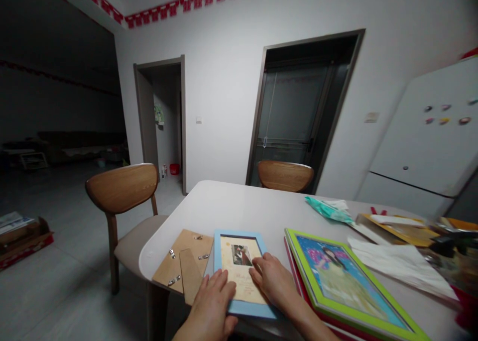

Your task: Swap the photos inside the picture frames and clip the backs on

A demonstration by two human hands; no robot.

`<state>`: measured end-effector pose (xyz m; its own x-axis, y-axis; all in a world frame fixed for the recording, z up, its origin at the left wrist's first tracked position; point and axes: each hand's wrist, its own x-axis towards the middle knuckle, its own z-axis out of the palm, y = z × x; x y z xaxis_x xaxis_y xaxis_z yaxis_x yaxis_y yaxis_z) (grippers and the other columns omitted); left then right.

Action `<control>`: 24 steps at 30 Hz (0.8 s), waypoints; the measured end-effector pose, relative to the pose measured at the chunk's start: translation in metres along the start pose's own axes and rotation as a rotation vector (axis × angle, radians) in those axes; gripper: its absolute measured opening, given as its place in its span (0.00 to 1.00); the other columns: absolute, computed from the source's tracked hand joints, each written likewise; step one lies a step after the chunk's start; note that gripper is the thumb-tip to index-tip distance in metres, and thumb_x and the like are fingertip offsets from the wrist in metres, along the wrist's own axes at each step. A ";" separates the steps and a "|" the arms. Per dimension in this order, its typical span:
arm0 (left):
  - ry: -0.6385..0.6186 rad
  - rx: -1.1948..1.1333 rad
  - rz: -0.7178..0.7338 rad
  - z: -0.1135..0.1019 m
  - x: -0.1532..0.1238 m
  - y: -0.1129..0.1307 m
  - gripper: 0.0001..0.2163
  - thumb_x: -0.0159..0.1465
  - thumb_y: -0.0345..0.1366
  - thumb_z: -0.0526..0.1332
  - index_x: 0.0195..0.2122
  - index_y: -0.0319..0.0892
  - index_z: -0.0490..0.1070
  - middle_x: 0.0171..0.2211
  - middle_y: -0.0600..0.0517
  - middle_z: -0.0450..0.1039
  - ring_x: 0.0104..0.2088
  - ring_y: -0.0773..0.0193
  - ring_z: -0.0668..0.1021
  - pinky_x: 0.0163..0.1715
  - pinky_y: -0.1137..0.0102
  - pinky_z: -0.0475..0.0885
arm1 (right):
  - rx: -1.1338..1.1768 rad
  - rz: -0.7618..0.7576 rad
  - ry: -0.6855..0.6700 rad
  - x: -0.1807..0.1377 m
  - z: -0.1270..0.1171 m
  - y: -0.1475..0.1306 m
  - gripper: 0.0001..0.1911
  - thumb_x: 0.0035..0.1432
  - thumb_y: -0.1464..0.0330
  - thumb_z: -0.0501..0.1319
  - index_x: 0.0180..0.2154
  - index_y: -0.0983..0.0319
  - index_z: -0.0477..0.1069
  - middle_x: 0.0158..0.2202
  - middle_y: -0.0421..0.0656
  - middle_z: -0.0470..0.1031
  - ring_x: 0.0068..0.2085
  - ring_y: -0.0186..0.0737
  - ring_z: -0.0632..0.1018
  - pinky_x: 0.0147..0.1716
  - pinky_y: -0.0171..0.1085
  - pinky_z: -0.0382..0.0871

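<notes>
A blue picture frame [220, 249] lies flat near the table's front edge with a cream card and small photo [241, 255] inside it. My left hand [212, 301] lies flat with fingers stretched on the frame's lower left part. My right hand [274, 280] rests on the card's right side, fingers spread and pressing down. Left of the frame lies a brown frame backing board [182, 266] with metal clips and a stand flap. A green-framed picture [349, 286] of a figure lies just to the right, on top of a red frame.
The white table [254, 209] carries papers [396, 264], a teal packet [326, 209] and yellow items at the right. Two wooden chairs [123, 189] stand at the left and far side. A white fridge [425, 142] is at right; a cardboard box [22, 234] sits on the floor.
</notes>
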<state>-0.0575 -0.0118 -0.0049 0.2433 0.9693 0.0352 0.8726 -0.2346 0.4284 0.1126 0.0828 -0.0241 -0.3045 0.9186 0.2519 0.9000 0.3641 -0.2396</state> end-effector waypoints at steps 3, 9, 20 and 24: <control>0.062 0.026 -0.039 -0.008 -0.014 -0.027 0.30 0.48 0.32 0.58 0.54 0.45 0.53 0.58 0.49 0.47 0.57 0.58 0.51 0.55 0.59 0.46 | 0.137 -0.072 0.022 0.000 -0.001 -0.016 0.13 0.52 0.65 0.50 0.36 0.60 0.70 0.35 0.46 0.69 0.39 0.40 0.69 0.37 0.34 0.58; 0.207 0.211 -0.352 -0.017 -0.032 -0.110 0.31 0.45 0.32 0.60 0.52 0.38 0.56 0.56 0.44 0.51 0.57 0.54 0.53 0.54 0.60 0.50 | 0.282 -0.281 -0.074 -0.004 0.006 -0.080 0.14 0.52 0.62 0.51 0.37 0.58 0.70 0.35 0.44 0.70 0.39 0.40 0.68 0.39 0.36 0.56; 0.509 0.072 -0.175 -0.015 -0.030 -0.135 0.18 0.46 0.30 0.62 0.40 0.41 0.67 0.41 0.48 0.71 0.43 0.58 0.71 0.44 0.64 0.66 | 0.312 -0.206 -0.038 0.004 0.035 -0.138 0.22 0.37 0.67 0.60 0.40 0.59 0.66 0.37 0.46 0.67 0.39 0.45 0.67 0.38 0.41 0.58; 0.647 0.023 -0.062 -0.015 -0.027 -0.121 0.20 0.45 0.37 0.65 0.40 0.41 0.67 0.42 0.46 0.70 0.43 0.55 0.71 0.43 0.61 0.68 | 0.514 -0.234 -0.013 0.005 0.014 -0.121 0.26 0.36 0.71 0.57 0.43 0.62 0.65 0.40 0.46 0.67 0.42 0.41 0.66 0.42 0.36 0.59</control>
<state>-0.1758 -0.0083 -0.0440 -0.1063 0.8277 0.5509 0.8876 -0.1708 0.4278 -0.0019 0.0454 -0.0076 -0.4845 0.8049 0.3426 0.5417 0.5836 -0.6050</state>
